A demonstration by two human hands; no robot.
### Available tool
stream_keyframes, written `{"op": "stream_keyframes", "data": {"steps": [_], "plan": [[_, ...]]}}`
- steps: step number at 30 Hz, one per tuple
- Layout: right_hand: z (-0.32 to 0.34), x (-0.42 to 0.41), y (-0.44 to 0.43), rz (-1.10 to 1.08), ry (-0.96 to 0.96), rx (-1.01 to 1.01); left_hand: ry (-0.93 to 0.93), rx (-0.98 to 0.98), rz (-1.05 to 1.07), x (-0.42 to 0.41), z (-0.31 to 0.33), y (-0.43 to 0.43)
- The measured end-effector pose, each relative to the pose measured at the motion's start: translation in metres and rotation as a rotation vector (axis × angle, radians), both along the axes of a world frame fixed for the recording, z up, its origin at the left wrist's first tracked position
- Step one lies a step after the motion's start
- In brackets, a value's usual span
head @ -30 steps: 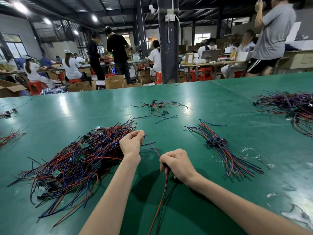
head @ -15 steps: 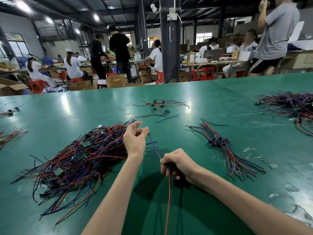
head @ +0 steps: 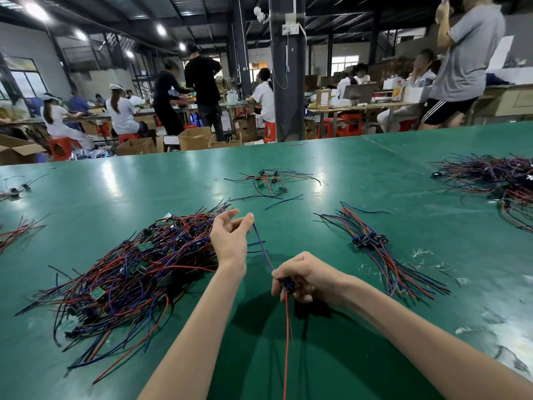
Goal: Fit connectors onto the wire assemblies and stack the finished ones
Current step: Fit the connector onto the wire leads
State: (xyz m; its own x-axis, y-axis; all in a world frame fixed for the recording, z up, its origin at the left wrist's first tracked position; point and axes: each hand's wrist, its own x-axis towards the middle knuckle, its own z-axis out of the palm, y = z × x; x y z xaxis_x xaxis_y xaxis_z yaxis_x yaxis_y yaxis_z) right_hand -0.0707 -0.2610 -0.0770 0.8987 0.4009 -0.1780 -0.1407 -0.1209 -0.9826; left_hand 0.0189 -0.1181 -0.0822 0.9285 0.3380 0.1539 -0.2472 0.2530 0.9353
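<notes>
The left hand has let go. 1 second ago it was closed in a pinch on the far end of the blue wire; now its fingers are spread and loosely curled, palm turned toward the right. The wire's tip stands just beside the thumb, and I cannot tell whether they touch. The right hand has kept its hold throughout: its fingers are curled tightly round the dark connector, just above the table in the near centre. The blue wire rises from the connector toward the far left. The red wire hangs from it toward the near edge.

With the pulling hand released and both wires coming out of the connector, this assembly looks seated, or nearly so. My reading is that the fitting step is closing and the next step is to lay the piece down with the finished ones.

Left of the hands lies the tangled pile of red and blue wires with small green boards, probably stock not yet done. To the right, apart from the hands, is the neat stack, its connectors lined up side by side, which is the likely place for this piece. Farther off sit a small cluster at far centre and another heap at far right.
</notes>
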Motion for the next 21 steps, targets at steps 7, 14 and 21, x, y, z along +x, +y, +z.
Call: {"op": "stream_keyframes", "data": {"steps": [7,14,21], "plan": [[-0.002,0.014,-0.008,-0.276,-0.008,0.112,0.169,-0.23,-0.217,-0.002,0.0,-0.015],[-0.002,0.026,-0.026,-0.456,0.015,0.3,0.251,0.139,-0.434,-0.027,-0.016,-0.029],[-0.003,0.029,-0.028,-0.414,0.044,0.418,0.19,0.198,-0.581,-0.049,-0.013,-0.033]]}}
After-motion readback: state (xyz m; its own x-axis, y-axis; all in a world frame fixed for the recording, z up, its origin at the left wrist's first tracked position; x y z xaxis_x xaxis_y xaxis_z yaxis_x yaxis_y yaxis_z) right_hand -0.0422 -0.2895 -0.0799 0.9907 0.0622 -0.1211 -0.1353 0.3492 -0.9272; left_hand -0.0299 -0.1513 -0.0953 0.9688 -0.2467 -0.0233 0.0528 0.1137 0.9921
